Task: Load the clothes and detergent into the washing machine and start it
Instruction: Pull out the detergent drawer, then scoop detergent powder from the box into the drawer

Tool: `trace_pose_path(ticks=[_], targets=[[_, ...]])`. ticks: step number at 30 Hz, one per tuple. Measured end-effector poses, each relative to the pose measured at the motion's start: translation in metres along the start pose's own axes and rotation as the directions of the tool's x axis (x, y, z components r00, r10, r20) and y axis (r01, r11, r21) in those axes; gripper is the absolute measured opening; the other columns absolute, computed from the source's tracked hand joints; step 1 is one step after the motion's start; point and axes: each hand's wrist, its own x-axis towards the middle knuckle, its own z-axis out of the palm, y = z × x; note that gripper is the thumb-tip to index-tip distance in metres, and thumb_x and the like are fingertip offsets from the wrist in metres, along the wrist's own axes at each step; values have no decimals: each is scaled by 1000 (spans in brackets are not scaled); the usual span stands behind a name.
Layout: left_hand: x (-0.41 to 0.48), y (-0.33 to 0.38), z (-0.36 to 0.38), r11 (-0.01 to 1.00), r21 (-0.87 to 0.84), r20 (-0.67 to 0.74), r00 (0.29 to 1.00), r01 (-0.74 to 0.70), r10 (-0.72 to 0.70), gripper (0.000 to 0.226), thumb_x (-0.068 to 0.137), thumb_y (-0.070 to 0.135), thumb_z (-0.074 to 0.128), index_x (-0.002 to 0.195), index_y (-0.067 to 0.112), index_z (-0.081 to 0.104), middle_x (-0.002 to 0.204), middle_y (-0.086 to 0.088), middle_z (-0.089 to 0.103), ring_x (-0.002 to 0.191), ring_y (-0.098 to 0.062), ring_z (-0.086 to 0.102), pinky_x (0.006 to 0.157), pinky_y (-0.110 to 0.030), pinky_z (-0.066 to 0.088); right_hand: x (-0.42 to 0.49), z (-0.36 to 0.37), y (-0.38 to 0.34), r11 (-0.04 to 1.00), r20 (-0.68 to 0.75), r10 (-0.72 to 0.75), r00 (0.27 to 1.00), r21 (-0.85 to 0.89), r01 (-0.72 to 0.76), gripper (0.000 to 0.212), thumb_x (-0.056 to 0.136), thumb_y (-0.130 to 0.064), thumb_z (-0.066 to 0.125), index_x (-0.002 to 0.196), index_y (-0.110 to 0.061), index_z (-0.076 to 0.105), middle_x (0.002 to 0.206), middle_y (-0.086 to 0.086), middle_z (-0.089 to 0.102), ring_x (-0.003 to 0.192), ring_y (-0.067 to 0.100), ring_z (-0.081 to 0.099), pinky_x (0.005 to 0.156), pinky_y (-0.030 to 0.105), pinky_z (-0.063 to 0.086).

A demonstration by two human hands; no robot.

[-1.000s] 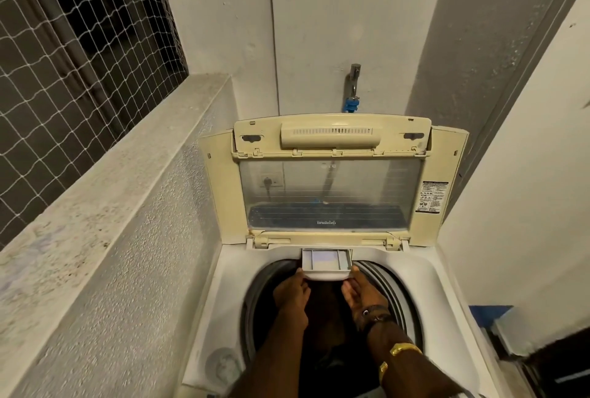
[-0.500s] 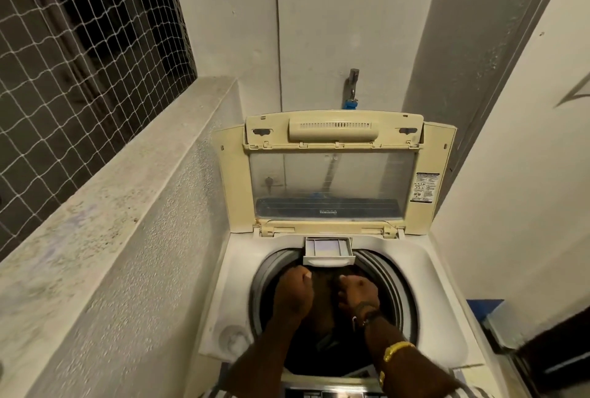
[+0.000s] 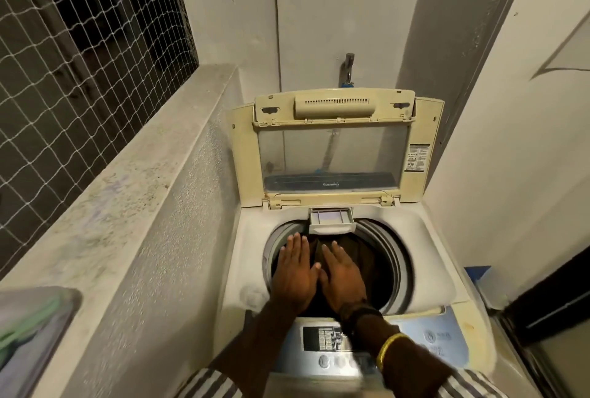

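Observation:
A top-loading washing machine (image 3: 249, 238) stands in front of me with its cream lid (image 3: 332, 155) raised upright. Dark brown clothes (image 3: 360, 257) lie in the round drum. The small white detergent drawer (image 3: 332, 222) is pulled out at the drum's far rim, and I cannot tell what is in it. My left hand (image 3: 295, 273) and my right hand (image 3: 343, 276) hover side by side over the drum opening, palms down with straight fingers, holding nothing. The control panel (image 3: 325, 343) with its buttons sits under my wrists.
A concrete ledge (image 3: 127, 180) with a netted window (image 3: 79, 46) runs along the left. A tap (image 3: 348, 69) is on the back wall. A blurred container with something green in it (image 3: 28, 324) sits at the lower left. A white wall and a dark doorway (image 3: 549, 302) close in the right.
My hands have come back from the detergent drawer towards me, over the drum. They were curled half a second ago and are now flat with the fingers spread. The view has pulled back.

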Motion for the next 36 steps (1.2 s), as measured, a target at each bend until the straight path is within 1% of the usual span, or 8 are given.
trace_pose_path(ticks=[2, 4, 5, 8, 14, 19, 26, 36], targets=[[-9, 0, -3, 1000, 15, -26, 999, 25, -24, 75, 101, 54, 12, 153, 3, 27, 161, -18, 22, 150, -32, 21, 121, -50, 22, -7, -4, -4, 997, -6, -28, 1000, -74, 27, 65, 92, -48, 26, 149, -20, 38, 159, 12, 28, 148, 30, 24, 120, 45, 23], [-18, 2, -8, 999, 17, -26, 998, 50, -49, 90, 92, 65, -12, 157, 7, 8, 164, -13, 0, 153, -28, 1, 125, -45, 9, -14, -7, -6, 988, 6, -51, 999, -147, 51, 75, 87, -53, 13, 153, -21, 31, 162, 11, 18, 151, 29, 14, 121, 46, 14], [-22, 3, -12, 998, 19, -31, 998, 59, -58, 92, 88, 68, -17, 157, 9, 1, 164, -11, -9, 153, -26, -6, 126, -43, 3, -16, -8, -7, 982, 16, -59, 998, -177, 61, 77, 86, -54, 10, 154, -21, 27, 164, 11, 13, 152, 28, 9, 121, 45, 9], [-31, 5, -20, 993, 60, -38, 994, 103, -101, 87, 87, 65, -10, 156, 12, -11, 161, -8, -21, 152, -24, -16, 126, -41, -3, -19, -15, -11, 972, 11, -96, 995, -216, 96, 78, 87, -56, 8, 156, -21, 20, 164, 10, 7, 152, 26, 0, 121, 45, 0], [-49, 4, -36, 990, -11, -122, 982, 142, -142, 93, 86, 71, -14, 158, 12, -9, 164, -7, -19, 151, -21, -21, 125, -39, -5, -22, -29, -20, 949, -29, -192, 981, -260, 178, 74, 94, -60, 20, 156, -21, 20, 164, 10, 3, 151, 26, -6, 121, 48, -2], [-68, 14, -48, 987, -25, -147, 976, 157, -158, 88, 90, 70, -9, 157, 14, -12, 164, -6, -21, 151, -19, -23, 126, -41, -3, -32, -39, -22, 936, 16, -239, 971, -263, 235, 77, 92, -63, 9, 157, -23, 11, 164, 8, -7, 149, 24, -15, 121, 47, -8], [-99, 48, -61, 980, -68, -202, 959, 188, -198, 79, 96, 63, 2, 157, 15, -14, 163, -3, -25, 149, -13, -27, 125, -39, -6, -54, -57, -20, 924, 6, -309, 951, -236, 302, 76, 93, -63, 9, 157, -22, 9, 164, 9, -9, 150, 27, -14, 122, 50, -3], [-151, 64, -74, 947, -24, -364, 879, 321, -308, 81, 98, 65, 10, 159, 14, -6, 166, -5, -14, 152, -15, -17, 125, -36, -4, -100, -73, -41, 880, -8, -457, 889, -149, 451, 74, 94, -59, 11, 156, -20, 14, 164, 11, -7, 151, 28, -11, 122, 49, -1]])
